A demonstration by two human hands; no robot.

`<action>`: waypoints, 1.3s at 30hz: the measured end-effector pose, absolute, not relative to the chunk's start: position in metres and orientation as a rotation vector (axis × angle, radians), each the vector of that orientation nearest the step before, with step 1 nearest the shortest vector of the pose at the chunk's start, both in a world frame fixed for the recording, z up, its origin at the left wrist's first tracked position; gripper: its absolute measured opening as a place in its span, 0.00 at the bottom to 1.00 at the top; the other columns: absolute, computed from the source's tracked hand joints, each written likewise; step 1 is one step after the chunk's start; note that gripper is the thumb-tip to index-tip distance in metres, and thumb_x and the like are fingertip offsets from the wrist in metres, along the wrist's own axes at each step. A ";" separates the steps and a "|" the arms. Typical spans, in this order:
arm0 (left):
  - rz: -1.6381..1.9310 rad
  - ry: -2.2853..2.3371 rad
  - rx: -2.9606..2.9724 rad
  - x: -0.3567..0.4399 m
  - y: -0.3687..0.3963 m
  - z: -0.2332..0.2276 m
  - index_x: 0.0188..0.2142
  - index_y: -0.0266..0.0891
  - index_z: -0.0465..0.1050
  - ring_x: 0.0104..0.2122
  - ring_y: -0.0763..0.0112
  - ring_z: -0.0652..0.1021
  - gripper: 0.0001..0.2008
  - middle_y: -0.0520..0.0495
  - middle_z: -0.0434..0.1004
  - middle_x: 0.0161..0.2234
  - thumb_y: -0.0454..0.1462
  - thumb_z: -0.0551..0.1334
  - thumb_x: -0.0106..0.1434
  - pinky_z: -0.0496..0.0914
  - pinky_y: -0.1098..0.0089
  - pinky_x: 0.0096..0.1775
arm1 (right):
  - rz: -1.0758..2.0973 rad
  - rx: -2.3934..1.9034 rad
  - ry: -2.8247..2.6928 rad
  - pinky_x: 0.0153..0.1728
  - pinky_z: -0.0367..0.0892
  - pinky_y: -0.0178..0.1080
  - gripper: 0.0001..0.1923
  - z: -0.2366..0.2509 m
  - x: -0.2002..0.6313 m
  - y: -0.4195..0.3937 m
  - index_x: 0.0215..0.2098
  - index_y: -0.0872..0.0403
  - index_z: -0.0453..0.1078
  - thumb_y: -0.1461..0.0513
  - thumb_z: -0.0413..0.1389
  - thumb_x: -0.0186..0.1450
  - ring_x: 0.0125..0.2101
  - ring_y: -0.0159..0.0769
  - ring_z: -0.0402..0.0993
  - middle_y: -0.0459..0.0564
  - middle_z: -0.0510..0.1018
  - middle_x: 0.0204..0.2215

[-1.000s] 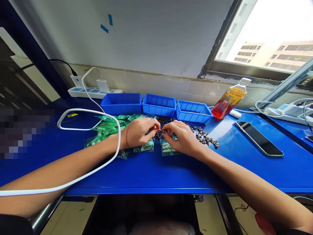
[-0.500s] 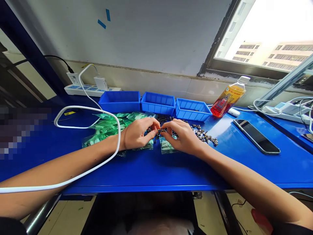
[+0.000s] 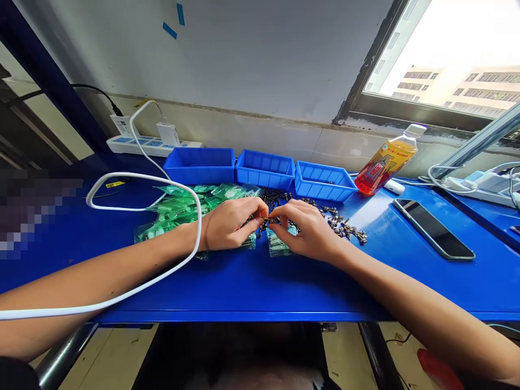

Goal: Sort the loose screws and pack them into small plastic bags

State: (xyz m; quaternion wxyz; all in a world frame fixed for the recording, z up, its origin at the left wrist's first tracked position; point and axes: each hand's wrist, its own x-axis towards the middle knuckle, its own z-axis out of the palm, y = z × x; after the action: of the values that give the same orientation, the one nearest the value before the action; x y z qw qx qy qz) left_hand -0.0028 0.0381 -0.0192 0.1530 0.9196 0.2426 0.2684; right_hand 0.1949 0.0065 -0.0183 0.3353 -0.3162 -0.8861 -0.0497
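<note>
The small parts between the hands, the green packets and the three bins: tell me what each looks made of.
Small parts: probably metal, dark and grey with glints. Green packets: thin clear plastic film, tinted green, glossy and crinkled. Bins: moulded rigid plastic, matte blue with ribbed walls. Both hands pinch one such part.

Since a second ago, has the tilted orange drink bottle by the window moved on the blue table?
No. The orange drink bottle keeps its place just right of the right-hand blue plastic bin; only the camera shifted.

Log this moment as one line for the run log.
left hand: pinching small metal part | right hand: pinching same part | under hands: green packets | behind: blue bins
</note>
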 end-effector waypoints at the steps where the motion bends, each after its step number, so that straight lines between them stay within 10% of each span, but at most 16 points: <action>1: 0.770 0.689 2.643 -0.003 0.038 -0.019 0.33 0.39 0.61 0.27 0.72 0.71 0.04 0.50 0.70 0.28 0.35 0.50 0.62 0.66 0.72 0.32 | -0.136 -0.819 -2.313 0.27 0.58 0.33 0.03 -0.019 0.195 0.007 0.33 0.54 0.66 0.63 0.51 0.63 0.23 0.29 0.65 0.44 0.72 0.21; 39: 0.712 0.689 2.704 -0.002 0.038 -0.019 0.32 0.38 0.63 0.27 0.72 0.71 0.06 0.49 0.70 0.28 0.37 0.50 0.61 0.64 0.72 0.31 | -0.155 -0.770 -2.386 0.28 0.61 0.34 0.05 -0.015 0.195 0.006 0.33 0.56 0.68 0.65 0.50 0.62 0.23 0.30 0.67 0.45 0.74 0.22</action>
State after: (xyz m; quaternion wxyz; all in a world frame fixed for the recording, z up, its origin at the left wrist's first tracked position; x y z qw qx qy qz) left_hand -0.0018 0.0379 -0.0186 0.1303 0.9310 0.2373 0.2450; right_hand 0.1951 0.0061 -0.0155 0.3095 -0.2915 -0.9032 -0.0587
